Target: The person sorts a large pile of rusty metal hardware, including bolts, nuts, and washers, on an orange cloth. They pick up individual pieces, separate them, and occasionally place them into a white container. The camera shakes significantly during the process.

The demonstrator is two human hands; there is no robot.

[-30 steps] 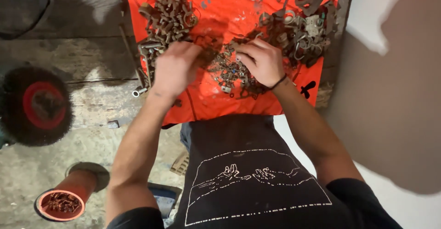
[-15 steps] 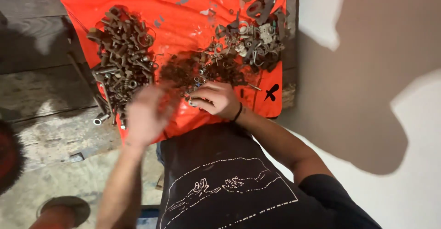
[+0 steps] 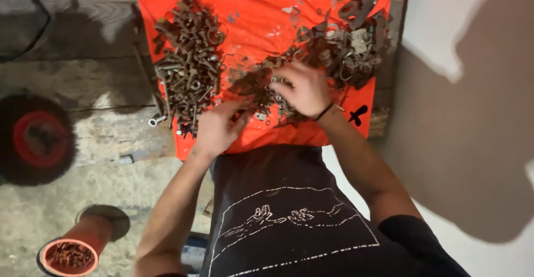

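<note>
Far left, a red pot [image 3: 68,255] stands on the floor, with a big pile of rusty bolts [image 3: 189,60] up on the orange cloth [image 3: 261,10]. My left hand [image 3: 214,127] is blurry; I cannot tell what its fingers do. My right hand [image 3: 300,88] lies spread on the small rusty bits [image 3: 261,90] in the middle. They look hard, rough and light; I would pinch one by its sides. Rings and washers [image 3: 350,43] lie right.
</note>
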